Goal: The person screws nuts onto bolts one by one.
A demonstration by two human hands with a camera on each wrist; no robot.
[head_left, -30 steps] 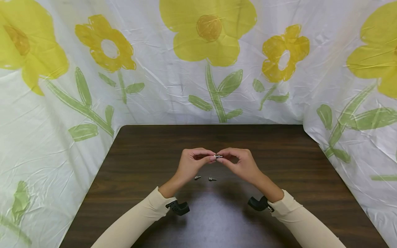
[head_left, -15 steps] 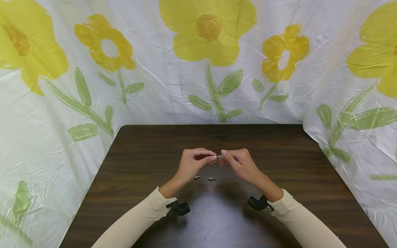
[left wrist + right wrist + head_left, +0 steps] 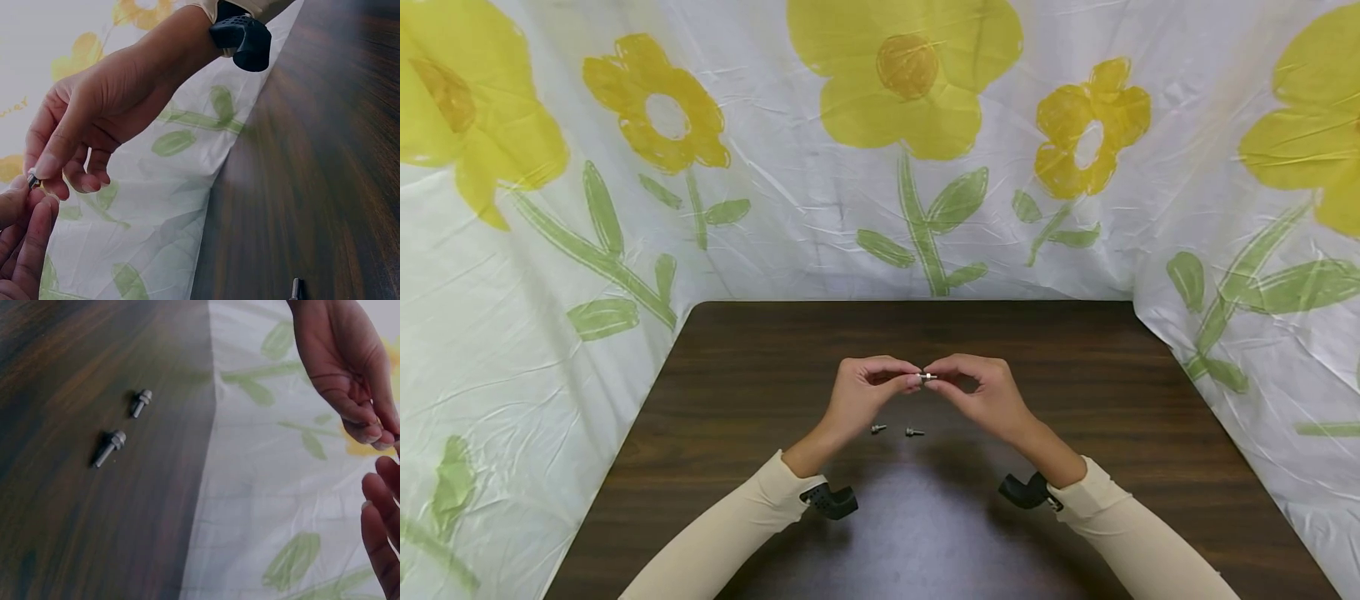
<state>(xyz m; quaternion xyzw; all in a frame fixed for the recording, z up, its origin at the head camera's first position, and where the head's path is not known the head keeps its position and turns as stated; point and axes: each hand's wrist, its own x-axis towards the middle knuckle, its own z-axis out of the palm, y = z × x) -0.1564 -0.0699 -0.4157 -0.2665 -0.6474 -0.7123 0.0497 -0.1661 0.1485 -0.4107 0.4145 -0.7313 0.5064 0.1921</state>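
Observation:
A small metal bolt (image 3: 928,377) is held level between my two hands above the table. My left hand (image 3: 867,393) pinches its left end between thumb and forefinger. My right hand (image 3: 987,396) has thumb and forefinger on the other end, around what looks like a nut. In the left wrist view the bolt (image 3: 32,181) is mostly covered by fingertips. Below my hands two more bolts lie on their sides, one on the left (image 3: 878,429) and one on the right (image 3: 914,432). The right wrist view shows each with a wider hex part near one end.
The dark wood-grain table (image 3: 760,350) fills the lower view. A white sheet (image 3: 775,242) with yellow flowers hangs behind it and down both sides. Each wrist carries a black camera mount, the left one (image 3: 831,502) and the right one (image 3: 1024,492).
Half a second ago my right thumb had rolled upward across the bolt's end; now thumb and forefinger are back around it, as one second ago. My left hand keeps its pinch.

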